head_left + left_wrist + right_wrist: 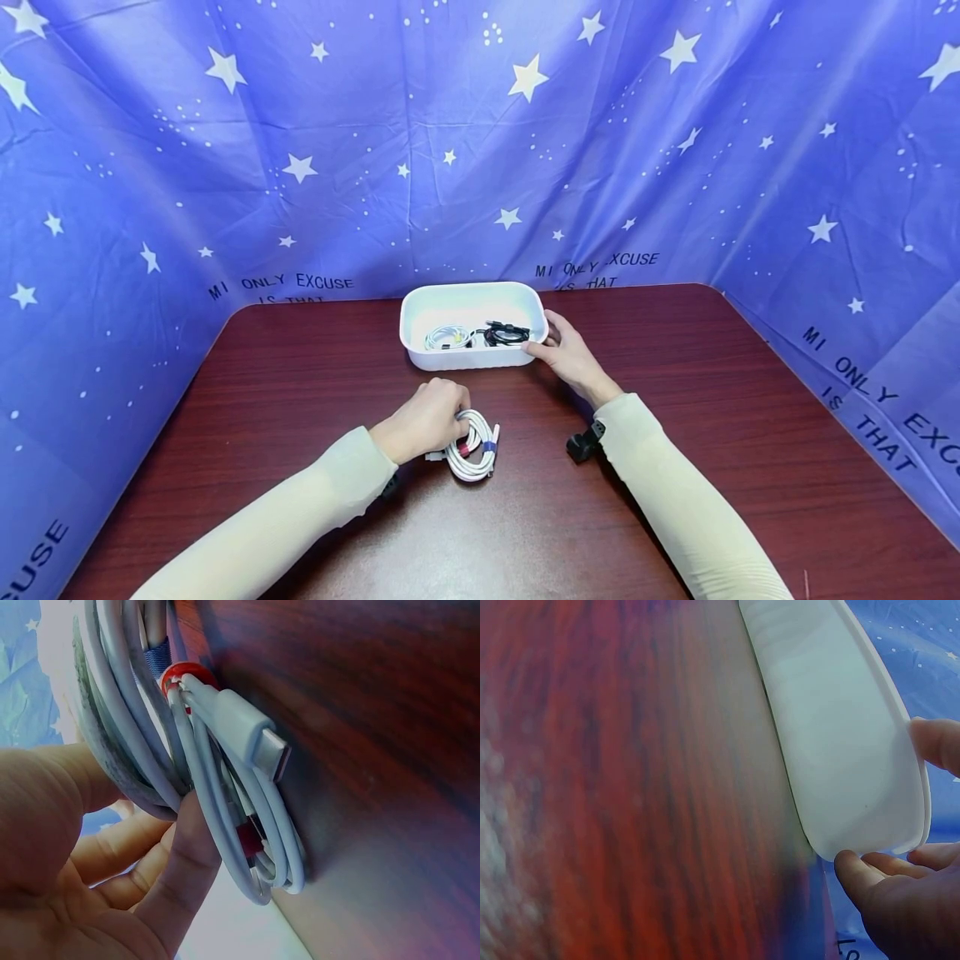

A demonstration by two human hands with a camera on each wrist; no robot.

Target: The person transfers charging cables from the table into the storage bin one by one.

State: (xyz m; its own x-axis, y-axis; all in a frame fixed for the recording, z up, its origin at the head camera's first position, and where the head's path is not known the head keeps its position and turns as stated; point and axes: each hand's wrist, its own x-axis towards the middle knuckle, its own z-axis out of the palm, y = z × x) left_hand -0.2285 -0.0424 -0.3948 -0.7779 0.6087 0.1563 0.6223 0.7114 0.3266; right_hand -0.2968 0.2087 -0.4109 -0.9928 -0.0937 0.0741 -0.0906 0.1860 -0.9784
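My left hand (426, 421) pinches coiled white cables above the table, in front of the bin. One thicker coil (472, 472) has a blue tie (490, 447). In the left wrist view, a thinner white coil (279, 840) with red ties hangs beside it, its USB-C plug (271, 754) sticking out. At the right front corner of a white plastic bin (468, 360), my right hand (572, 360) grips the wall, thumb near the front rim and fingers round the end. Inside the bin lie a coiled white cable (444, 337) and a coiled black cable (507, 335).
The bin stands near the back edge of a dark red wood-grain table (315, 375). A blue curtain (420, 167) with white stars surrounds the table at the back and both sides. A small black camera (581, 446) is strapped at my right wrist.
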